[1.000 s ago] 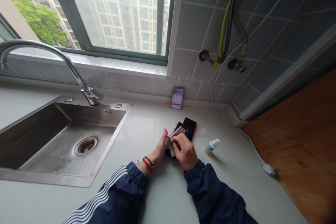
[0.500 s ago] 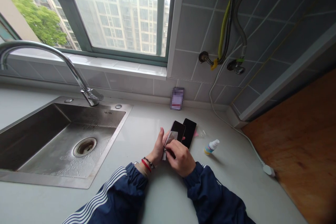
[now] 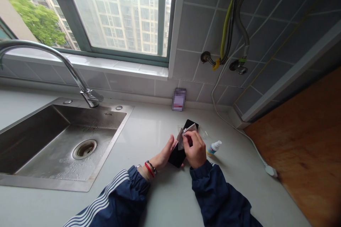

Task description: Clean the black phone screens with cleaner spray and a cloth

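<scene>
My left hand (image 3: pixel 164 154) is wrapped round a black smartphone (image 3: pixel 176 156), its thumb along the near left edge and fingers underneath. Between thumb and fingers, my right hand (image 3: pixel 195 149) pinches a thin grey cloth (image 3: pixel 180 140) that lies against the upper part of the phone's screen. One corner of the cloth sticks up past my fingers. Behind my right hand, a second flat black phone-like slab (image 3: pixel 194 123) rests on the counter, partly covered by the cloth and hand. A small white spray bottle (image 3: pixel 214 147) stands upright just right of that hand.
A steel sink (image 3: pixel 92 181) with a curved faucet (image 3: pixel 71 69) lies to the left. Against the back wall leans a small blurred purple packet (image 3: pixel 178 100). Clear plastic (image 3: pixel 204 133) lies by the slab. A white cable with a plug (image 3: pixel 271 171) crosses the right side of the counter.
My right hand has moved up and right with the cloth, from the phone's lower end to its upper end. More of the lower screen shows now.
</scene>
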